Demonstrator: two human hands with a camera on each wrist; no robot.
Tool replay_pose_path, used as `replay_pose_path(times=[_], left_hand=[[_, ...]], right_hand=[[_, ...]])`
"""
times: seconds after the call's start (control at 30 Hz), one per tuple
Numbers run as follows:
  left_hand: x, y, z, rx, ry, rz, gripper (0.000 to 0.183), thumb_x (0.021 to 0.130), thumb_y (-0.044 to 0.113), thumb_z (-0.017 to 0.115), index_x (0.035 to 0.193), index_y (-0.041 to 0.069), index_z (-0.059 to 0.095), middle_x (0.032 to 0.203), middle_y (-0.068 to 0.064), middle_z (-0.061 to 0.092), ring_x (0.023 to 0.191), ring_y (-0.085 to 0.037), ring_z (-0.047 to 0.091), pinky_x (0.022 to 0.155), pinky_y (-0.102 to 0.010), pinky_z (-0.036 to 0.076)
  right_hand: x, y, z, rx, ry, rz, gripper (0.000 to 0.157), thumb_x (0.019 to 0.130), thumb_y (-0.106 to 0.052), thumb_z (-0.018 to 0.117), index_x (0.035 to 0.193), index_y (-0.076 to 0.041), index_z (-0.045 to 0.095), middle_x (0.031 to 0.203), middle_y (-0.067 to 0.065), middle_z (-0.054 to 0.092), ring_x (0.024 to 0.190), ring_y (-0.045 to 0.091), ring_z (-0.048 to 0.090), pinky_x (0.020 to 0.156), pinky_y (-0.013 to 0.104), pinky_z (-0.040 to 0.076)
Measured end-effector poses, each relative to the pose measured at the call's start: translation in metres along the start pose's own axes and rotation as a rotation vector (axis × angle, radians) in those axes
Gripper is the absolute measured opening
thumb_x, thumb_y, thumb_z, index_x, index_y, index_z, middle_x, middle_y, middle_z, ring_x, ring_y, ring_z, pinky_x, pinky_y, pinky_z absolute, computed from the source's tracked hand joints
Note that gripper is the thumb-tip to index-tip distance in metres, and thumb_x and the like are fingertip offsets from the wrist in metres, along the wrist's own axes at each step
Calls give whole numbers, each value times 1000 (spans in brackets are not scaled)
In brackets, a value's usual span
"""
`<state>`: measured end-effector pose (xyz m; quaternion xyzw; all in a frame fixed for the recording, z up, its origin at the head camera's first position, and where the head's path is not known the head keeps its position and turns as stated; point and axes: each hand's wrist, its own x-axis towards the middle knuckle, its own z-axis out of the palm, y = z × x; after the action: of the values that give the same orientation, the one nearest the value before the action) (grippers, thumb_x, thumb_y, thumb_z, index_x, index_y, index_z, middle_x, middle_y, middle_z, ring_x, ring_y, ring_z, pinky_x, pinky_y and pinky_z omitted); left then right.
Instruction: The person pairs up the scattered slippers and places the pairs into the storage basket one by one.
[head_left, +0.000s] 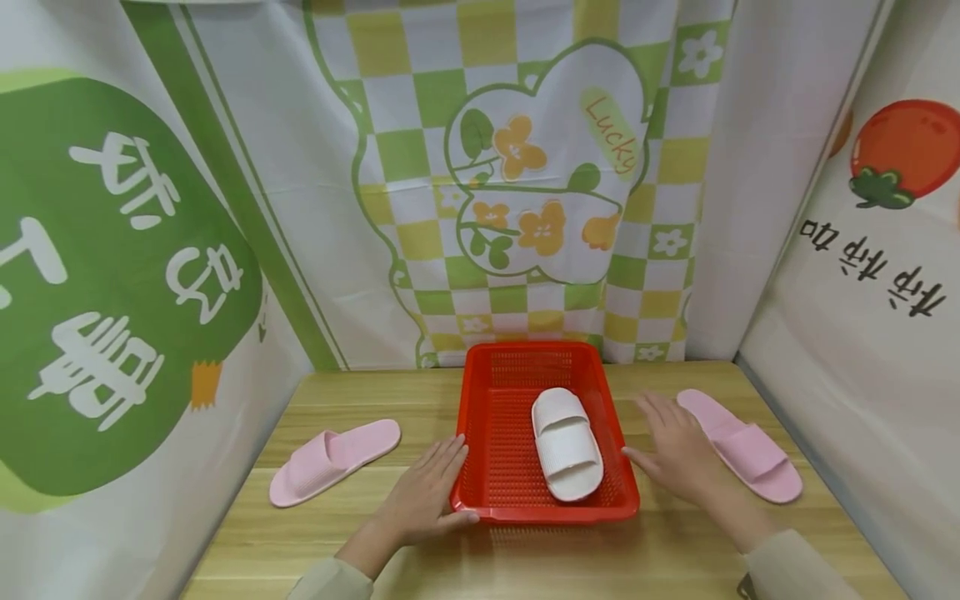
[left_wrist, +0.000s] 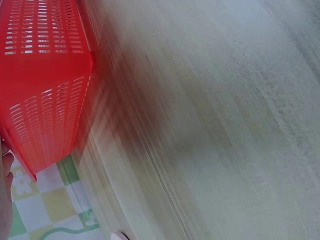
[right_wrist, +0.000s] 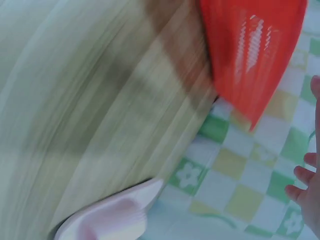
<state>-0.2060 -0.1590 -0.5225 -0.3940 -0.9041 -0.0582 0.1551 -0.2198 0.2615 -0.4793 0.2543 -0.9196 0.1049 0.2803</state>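
Green and yellow checked cloth hangs at the back, with flowers and the word "Lucky" on it. On the left wall is a big green patch with white writing. On the right wall is a picture of a red tomato. Below them is a wood table.

From the head view, a red basket sits in the middle of the table. Inside it, toward the right, lies a white slipper; I cannot tell if 1 more is stacked with it. A person's left hand touches the basket's left rim with straight fingers, its thumb by the front corner. That grip is not curled round anything. The right hand has its fingers stretched out and its thumb by the right rim. Its grip is loose and holds nothing; I cannot tell if the thumb touches. 1 pink slipper lies on the left, and another pink slipper lies just beside the right hand.

From the left wrist view, the basket's walls show rows of little holes. Only a bit of the left hand shows, next to the rim.

From the right wrist view, the fingers look apart from the blurry basket.
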Motion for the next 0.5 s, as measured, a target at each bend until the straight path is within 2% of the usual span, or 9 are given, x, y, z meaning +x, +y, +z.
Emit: replay_pose_path(times=[0.27, 0.5], left_hand=[[-7, -8, -6, 40, 21, 16, 93, 91, 68, 43, 142, -10, 39, 148, -24, 38, 138, -35, 33, 111, -47, 28], [-15, -24, -11, 31, 113, -3, 96, 92, 71, 31, 140, -12, 41, 144, -27, 41, 133, -40, 40, 107, -52, 33]], right_hand=[[-22, 38, -2, -45, -3, -1, 76, 76, -37, 77, 128, 11, 49, 128, 30, 50, 119, 46, 46, 97, 59, 38], [-35, 63, -6, -37, -25, 100, 76, 77, -33, 78, 131, 11, 47, 130, 31, 48, 119, 49, 44, 94, 63, 37]])
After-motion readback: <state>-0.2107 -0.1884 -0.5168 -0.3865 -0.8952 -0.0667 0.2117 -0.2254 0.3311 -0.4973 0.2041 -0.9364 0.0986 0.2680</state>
